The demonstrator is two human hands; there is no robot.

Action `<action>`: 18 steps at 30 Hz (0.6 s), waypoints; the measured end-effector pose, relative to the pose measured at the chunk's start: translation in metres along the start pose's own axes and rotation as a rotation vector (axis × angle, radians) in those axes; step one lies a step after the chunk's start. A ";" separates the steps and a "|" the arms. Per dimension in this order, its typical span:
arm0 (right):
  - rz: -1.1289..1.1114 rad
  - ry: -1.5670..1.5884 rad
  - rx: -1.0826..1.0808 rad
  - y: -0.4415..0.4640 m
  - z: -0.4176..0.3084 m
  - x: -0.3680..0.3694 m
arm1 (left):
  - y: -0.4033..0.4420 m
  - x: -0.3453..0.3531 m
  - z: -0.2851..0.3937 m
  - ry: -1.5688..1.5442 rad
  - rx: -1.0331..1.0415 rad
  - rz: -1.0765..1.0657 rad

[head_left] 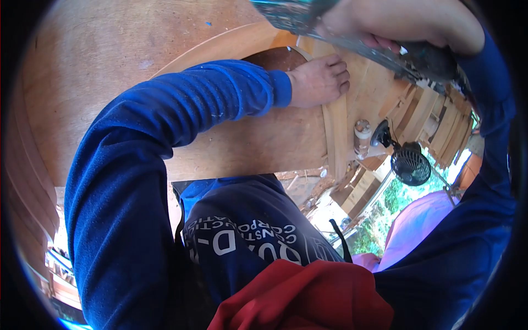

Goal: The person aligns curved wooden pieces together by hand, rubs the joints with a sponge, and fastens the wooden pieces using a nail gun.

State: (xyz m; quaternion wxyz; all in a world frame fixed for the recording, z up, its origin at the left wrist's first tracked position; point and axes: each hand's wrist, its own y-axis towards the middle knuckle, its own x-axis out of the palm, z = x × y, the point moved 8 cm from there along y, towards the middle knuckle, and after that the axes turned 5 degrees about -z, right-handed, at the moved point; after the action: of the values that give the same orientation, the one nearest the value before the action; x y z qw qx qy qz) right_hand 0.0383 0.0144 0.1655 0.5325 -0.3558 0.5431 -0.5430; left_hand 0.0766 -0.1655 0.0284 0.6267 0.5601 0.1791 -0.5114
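Gripping blurred teal tool (294, 17) in right hand (360, 21), over plywood panel (253, 146);
resting left hand (320, 81) on already-laid wooden strip (335, 135), unclear if clasping; apparently underway, impossible to judge the remainder.

A broad plywood worktop (99, 66) spreads toward ten o'clock. Long wooden boards (440, 124) lie piled between two and three, and a small black fan (411, 165) shows at three. Bright daylight falls on green foliage (369, 237) at four; more glare shows at eight.
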 end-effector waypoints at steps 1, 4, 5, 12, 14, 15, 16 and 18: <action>0.080 -0.190 -0.062 0.003 -0.009 0.002 | 0.001 0.001 0.001 -0.009 0.006 0.000; 0.064 -0.069 0.326 0.003 -0.009 0.001 | 0.000 0.002 0.001 0.016 0.004 0.004; 0.047 -0.056 0.218 0.002 -0.006 -0.001 | 0.001 0.002 0.002 0.017 0.009 0.010; 0.249 -0.071 -0.016 -0.004 0.004 0.003 | 0.000 0.002 0.001 0.028 0.008 0.001; 0.181 0.008 0.100 -0.002 0.006 -0.001 | 0.000 0.003 0.001 0.025 0.008 0.005; 0.149 0.044 0.160 -0.001 0.007 -0.003 | 0.000 0.003 0.001 0.025 0.007 0.014; 0.137 0.046 0.162 0.000 0.010 -0.002 | 0.000 0.002 0.001 0.025 0.007 0.022; 0.127 0.050 0.154 0.001 0.011 0.000 | 0.000 0.003 0.002 0.026 0.005 0.008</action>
State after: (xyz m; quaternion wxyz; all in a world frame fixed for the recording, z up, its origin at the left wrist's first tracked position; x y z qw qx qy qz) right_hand 0.0490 0.0125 0.1662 0.5780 -0.2650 0.5342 -0.5571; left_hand 0.0776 -0.1686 0.0263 0.6248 0.5689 0.1836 -0.5022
